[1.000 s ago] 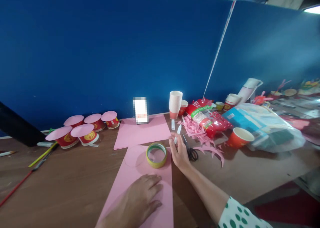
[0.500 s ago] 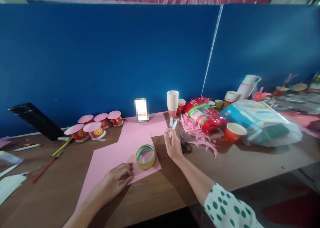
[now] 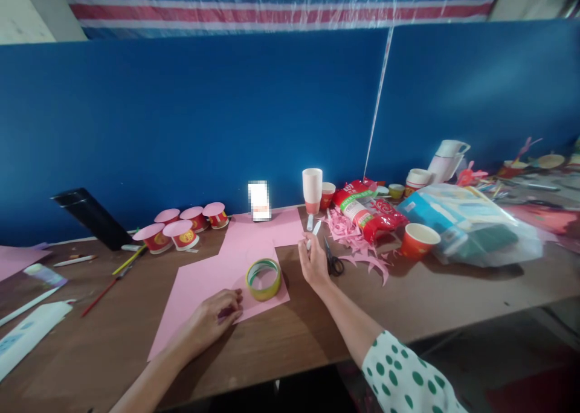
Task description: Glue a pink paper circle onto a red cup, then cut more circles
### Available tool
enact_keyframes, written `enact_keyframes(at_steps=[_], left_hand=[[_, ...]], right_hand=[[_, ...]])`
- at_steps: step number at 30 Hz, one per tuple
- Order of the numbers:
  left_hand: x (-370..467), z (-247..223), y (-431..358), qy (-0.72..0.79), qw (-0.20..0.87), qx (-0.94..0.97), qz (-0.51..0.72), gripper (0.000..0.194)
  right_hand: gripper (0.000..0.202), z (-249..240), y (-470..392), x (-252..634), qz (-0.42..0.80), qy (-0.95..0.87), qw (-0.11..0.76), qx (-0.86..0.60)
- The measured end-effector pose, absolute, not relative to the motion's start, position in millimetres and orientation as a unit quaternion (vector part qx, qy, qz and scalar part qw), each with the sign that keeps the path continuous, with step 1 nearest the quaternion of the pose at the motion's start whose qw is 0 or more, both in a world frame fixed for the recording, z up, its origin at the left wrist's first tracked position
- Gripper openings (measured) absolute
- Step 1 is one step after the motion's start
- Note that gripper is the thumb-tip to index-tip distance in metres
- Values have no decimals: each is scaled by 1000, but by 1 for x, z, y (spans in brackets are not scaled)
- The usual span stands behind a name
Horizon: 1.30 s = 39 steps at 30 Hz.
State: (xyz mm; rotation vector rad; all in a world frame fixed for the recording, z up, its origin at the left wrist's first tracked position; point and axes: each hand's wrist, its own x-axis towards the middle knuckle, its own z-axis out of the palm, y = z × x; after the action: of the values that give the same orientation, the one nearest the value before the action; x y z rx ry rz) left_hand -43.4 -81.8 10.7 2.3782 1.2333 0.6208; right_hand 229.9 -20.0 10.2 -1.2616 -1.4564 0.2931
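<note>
From where I stand, the right hand [image 3: 315,265] has its fingers closed round a white pen [image 3: 312,240], whose pale end sticks up past them; the left hand [image 3: 211,321] has its fingers loosely bent over the near edge of a pink sheet [image 3: 199,283], though I can't tell whether they pinch it. The sheet lies flat, with a tape roll [image 3: 263,292] resting on its right part, just beside the left fingertips. I'd guess the paper is light and thin, easy to slide and quick to crease, so it's best taken by an edge or pressed with a flat palm. The roll looks firm and fairly light (the sort that skids if nudged), and its outer rim gives the surest hold; the slim pen wants a grip low on its barrel. Beyond them, another pink sheet [image 3: 249,238] lies farther back, and the scissors [image 3: 332,259] rest on the surface [image 3: 281,346] beside the right hand. Compared with the first earlier view, the nearer sheet is turned more sideways, baring the surface in front of it, and the left hand, flat on the paper there, is now at its edge; the right hand keeps the pen.
</note>
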Motion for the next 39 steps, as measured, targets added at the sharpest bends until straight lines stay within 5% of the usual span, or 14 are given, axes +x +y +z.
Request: enact_keyframes(at_steps=[12, 39], left_hand=[[-36, 42, -92, 435, 181, 870, 148, 22], [6, 35, -106, 444, 119, 884, 85, 39]], right_hand=[[31, 13, -20, 229, 129, -617, 559, -539], [30, 17, -15, 237, 128, -580, 586, -552]])
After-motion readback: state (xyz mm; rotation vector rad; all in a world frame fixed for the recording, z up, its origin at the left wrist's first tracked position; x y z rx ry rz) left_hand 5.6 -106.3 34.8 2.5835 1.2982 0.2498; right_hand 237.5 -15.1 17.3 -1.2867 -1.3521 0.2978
